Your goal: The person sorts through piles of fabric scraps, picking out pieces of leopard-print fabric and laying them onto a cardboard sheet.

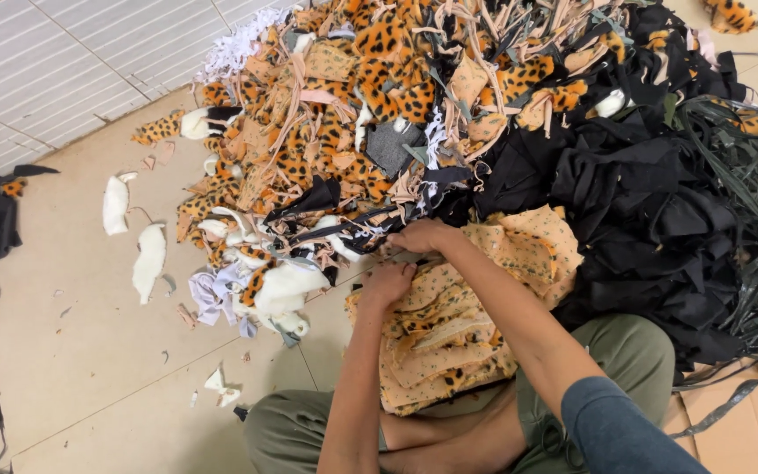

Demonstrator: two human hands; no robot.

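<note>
Pinching a greyish strip (404, 257) between both hands — my left hand (386, 283) closed on its near end, my right hand (420, 235) closed just beyond. It runs away from me; the tan spotted fabric stack (458, 329) lies directly beneath both grips, over my lap.

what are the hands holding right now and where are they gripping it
Both the left hand and right hand grip the far edge of the tan fabric stack.
</note>
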